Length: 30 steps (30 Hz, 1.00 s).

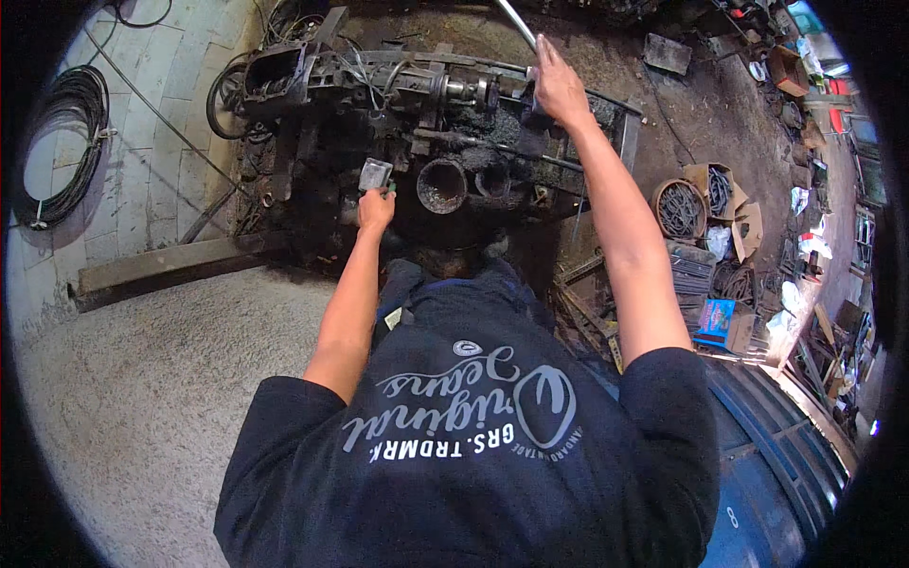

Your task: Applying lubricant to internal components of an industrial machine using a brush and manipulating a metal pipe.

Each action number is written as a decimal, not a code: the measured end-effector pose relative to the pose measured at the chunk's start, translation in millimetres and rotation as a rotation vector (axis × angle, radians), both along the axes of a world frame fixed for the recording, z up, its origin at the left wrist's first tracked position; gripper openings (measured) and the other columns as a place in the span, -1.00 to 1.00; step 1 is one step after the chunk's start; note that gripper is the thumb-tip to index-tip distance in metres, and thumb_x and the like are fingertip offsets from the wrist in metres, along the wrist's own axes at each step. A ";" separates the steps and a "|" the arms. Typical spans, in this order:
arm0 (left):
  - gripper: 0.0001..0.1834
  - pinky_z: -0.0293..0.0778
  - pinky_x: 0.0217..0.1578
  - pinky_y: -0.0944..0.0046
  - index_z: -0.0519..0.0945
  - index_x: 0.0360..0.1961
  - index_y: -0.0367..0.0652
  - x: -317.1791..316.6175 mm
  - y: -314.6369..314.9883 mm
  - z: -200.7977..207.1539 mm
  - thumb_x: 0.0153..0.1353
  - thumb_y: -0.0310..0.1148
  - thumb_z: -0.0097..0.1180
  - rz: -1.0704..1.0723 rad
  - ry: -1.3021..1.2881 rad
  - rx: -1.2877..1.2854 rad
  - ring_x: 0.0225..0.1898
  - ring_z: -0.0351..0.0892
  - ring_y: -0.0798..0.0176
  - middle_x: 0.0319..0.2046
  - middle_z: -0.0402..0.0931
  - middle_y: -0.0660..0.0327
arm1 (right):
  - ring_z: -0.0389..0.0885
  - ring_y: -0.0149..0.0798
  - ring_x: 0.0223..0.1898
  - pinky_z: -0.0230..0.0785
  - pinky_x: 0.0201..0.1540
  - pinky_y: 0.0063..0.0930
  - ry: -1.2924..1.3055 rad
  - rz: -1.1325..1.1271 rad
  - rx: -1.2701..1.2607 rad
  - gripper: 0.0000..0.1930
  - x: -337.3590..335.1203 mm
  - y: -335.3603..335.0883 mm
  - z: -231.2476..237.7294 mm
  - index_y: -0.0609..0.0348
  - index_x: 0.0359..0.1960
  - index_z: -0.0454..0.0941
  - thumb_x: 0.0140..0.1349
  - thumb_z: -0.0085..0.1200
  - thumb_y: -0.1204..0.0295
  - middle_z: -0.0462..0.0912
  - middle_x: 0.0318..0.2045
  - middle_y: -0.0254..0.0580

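Resting in loops at the far left, a black cable coil (64, 156) is set well apart from the long, grimy machine (402, 80), probably so that it is kept from tangling. Over the machine's near side, a flat pale-faced tool (376, 173) is held in the left hand (376, 210); the grip is closed around its handle, with the broad end pointed away from the body, apparently so that the face is left free. To its right, a round opening (441, 185) is seen. Higher up, the right hand (561, 87) is placed at a metal rod (516, 24); whether the grip is clamped on it cannot be told, the palm side being hidden. Farther right, dark strands (680, 210) are contained in a round basket (655, 204), presumably for tidiness, beside an open carton (697, 174).
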<state>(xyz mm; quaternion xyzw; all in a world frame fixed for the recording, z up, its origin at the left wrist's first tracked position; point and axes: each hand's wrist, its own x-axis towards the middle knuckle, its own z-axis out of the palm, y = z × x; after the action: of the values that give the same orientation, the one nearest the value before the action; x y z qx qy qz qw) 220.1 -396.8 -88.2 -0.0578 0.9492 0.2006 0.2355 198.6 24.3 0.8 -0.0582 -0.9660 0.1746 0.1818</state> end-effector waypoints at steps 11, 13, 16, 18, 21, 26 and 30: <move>-0.65 0.51 -0.11 -0.04 0.70 -0.09 -0.07 33.8 5.4 10.4 0.14 -0.15 0.22 0.135 0.306 0.062 -0.13 0.62 -0.20 -0.25 0.65 -0.13 | 0.34 0.13 0.27 0.21 0.31 -0.07 -0.048 -0.029 0.097 -0.40 25.1 -7.8 2.7 0.23 0.41 0.04 0.36 -0.19 0.35 0.21 0.37 0.03; -0.65 0.51 -0.11 -0.04 0.70 -0.09 -0.07 38.8 9.1 12.7 0.15 -0.16 0.22 0.143 0.315 0.062 -0.13 0.62 -0.20 -0.25 0.64 -0.13 | 0.33 0.13 0.28 0.23 0.30 -0.08 -0.065 -0.040 0.119 -0.40 25.7 -6.6 2.8 0.23 0.41 0.04 0.36 -0.18 0.36 0.21 0.37 0.02; -0.65 0.52 -0.11 -0.04 0.69 -0.08 -0.07 43.4 9.4 11.5 0.15 -0.17 0.21 0.147 0.322 0.045 -0.13 0.62 -0.19 -0.23 0.64 -0.12 | 0.34 0.12 0.27 0.26 0.28 -0.09 -0.055 -0.026 0.098 -0.40 27.2 -6.2 3.0 0.24 0.41 0.05 0.34 -0.17 0.37 0.22 0.37 0.02; -0.65 0.52 -0.11 -0.04 0.69 -0.08 -0.08 44.0 9.2 9.9 0.15 -0.17 0.21 0.139 0.320 0.029 -0.13 0.63 -0.19 -0.23 0.64 -0.12 | 0.35 0.12 0.26 0.28 0.26 -0.09 -0.032 -0.016 0.101 -0.40 24.3 -5.8 2.4 0.24 0.40 0.05 0.33 -0.16 0.38 0.23 0.36 0.02; -0.65 0.51 -0.10 -0.05 0.69 -0.08 -0.08 42.2 10.0 9.0 0.15 -0.17 0.21 0.169 0.329 0.040 -0.13 0.63 -0.19 -0.23 0.64 -0.12 | 0.37 0.12 0.24 0.32 0.24 -0.09 -0.008 -0.012 0.100 -0.39 23.6 -4.7 0.3 0.26 0.39 0.06 0.32 -0.15 0.39 0.25 0.35 0.02; -0.66 0.51 -0.10 -0.06 0.70 -0.10 -0.08 36.1 15.7 15.9 0.15 -0.18 0.21 0.167 0.320 0.000 -0.12 0.62 -0.20 -0.23 0.65 -0.11 | 0.38 0.12 0.23 0.33 0.22 -0.09 -0.008 -0.011 0.077 -0.38 23.8 -2.1 -1.0 0.27 0.39 0.05 0.31 -0.14 0.39 0.25 0.35 0.02; -0.67 0.51 -0.11 -0.07 0.70 -0.11 -0.08 39.6 19.8 21.0 0.15 -0.18 0.20 0.197 0.327 0.004 -0.13 0.62 -0.21 -0.24 0.65 -0.12 | 0.39 0.12 0.21 0.34 0.21 -0.09 -0.044 -0.017 0.074 -0.38 24.1 -4.4 0.0 0.26 0.40 0.04 0.32 -0.12 0.36 0.26 0.33 0.02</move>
<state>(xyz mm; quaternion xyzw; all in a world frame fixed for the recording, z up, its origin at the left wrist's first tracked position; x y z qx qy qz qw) 259.7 -377.0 -67.2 -0.1165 0.9642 0.2312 0.0576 222.7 19.9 0.8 -0.0636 -0.9750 0.1360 0.1640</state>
